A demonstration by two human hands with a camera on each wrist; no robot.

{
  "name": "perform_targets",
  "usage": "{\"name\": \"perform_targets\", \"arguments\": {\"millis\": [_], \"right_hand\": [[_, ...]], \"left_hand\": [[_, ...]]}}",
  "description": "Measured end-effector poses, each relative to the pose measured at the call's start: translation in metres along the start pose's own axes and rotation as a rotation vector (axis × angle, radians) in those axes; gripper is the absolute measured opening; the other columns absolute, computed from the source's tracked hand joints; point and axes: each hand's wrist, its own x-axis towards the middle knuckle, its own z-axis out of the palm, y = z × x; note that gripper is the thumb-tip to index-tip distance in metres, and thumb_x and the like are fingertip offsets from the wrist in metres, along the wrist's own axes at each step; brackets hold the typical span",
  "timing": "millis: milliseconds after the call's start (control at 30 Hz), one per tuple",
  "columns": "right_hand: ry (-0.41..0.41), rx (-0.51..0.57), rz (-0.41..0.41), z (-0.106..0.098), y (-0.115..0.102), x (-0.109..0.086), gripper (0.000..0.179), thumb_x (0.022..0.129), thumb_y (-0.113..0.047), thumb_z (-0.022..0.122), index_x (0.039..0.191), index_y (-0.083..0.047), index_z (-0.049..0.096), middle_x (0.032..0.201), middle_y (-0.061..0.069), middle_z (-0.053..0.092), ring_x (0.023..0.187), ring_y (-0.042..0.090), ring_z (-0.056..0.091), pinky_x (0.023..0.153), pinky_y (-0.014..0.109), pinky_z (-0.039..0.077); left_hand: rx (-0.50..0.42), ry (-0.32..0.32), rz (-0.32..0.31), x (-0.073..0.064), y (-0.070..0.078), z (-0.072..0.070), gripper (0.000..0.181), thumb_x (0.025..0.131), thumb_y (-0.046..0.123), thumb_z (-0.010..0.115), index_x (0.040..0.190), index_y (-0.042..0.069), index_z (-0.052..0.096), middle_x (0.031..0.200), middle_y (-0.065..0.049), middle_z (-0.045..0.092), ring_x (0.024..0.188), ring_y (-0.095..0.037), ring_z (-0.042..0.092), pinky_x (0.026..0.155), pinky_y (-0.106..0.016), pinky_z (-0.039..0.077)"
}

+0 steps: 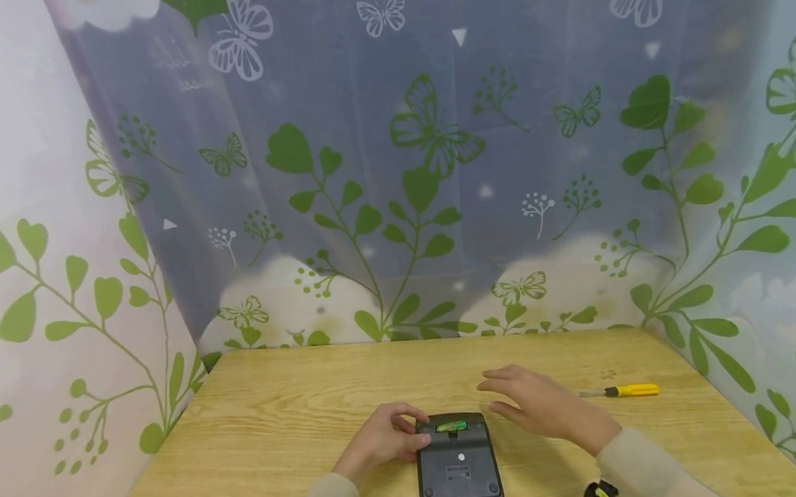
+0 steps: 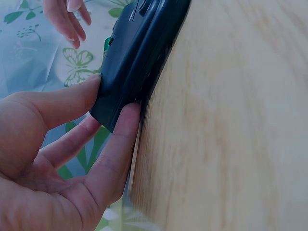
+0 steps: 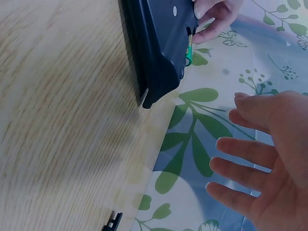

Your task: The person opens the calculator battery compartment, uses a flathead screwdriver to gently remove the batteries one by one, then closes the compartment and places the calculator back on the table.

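A black calculator (image 1: 459,468) lies back side up on the wooden table, its small battery compartment uncovered. Inside the compartment sits a green battery (image 1: 451,426); its end also shows in the right wrist view. My left hand (image 1: 391,435) pinches the calculator's far left corner, thumb on the back face and a finger against its lower edge, as the left wrist view shows. To the right of the calculator, my right hand (image 1: 528,400) hovers with fingers extended and apart, holding nothing.
A screwdriver (image 1: 634,390) with a yellow handle lies on the table (image 1: 297,386) at the right. Beside my right sleeve is a black object (image 1: 601,493) with a yellow-green part. A small black notched piece (image 3: 113,221) shows in the right wrist view. Patterned curtains (image 1: 338,95) surround the table.
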Motion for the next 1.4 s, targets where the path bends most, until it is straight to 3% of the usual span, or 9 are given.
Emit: {"name": "perform_targets", "arguments": {"millis": [333, 1033, 1400], "right_hand": [[-0.006, 0.055, -0.056, 0.003, -0.007, 0.010, 0.027, 0.099, -0.016, 0.070, 0.126, -0.012, 0.070, 0.123, 0.006, 0.072, 0.112, 0.024, 0.069, 0.093, 0.042, 0.062], [-0.115, 0.120, -0.094, 0.020, -0.015, 0.031, 0.019, 0.093, -0.010, 0.076, 0.113, -0.010, 0.075, 0.112, 0.003, 0.074, 0.105, 0.021, 0.072, 0.087, 0.029, 0.063], [-0.097, 0.146, -0.109, 0.026, -0.018, 0.038, 0.018, 0.094, -0.009, 0.076, 0.112, -0.009, 0.075, 0.111, 0.005, 0.074, 0.103, 0.021, 0.072, 0.088, 0.028, 0.062]], "left_hand": [[0.003, -0.005, -0.003, 0.001, -0.001, -0.001, 0.032, 0.087, 0.005, 0.082, 0.117, 0.007, 0.073, 0.099, -0.013, 0.062, 0.077, -0.020, 0.070, 0.068, -0.035, 0.067], [0.021, -0.010, -0.007, 0.002, -0.001, 0.001, 0.031, 0.087, 0.006, 0.082, 0.118, 0.009, 0.073, 0.099, -0.013, 0.063, 0.077, -0.021, 0.070, 0.068, -0.035, 0.067], [0.008, -0.006, -0.003, 0.002, -0.002, 0.001, 0.033, 0.087, 0.005, 0.082, 0.118, 0.007, 0.072, 0.100, -0.013, 0.062, 0.076, -0.022, 0.071, 0.068, -0.035, 0.067]]}}
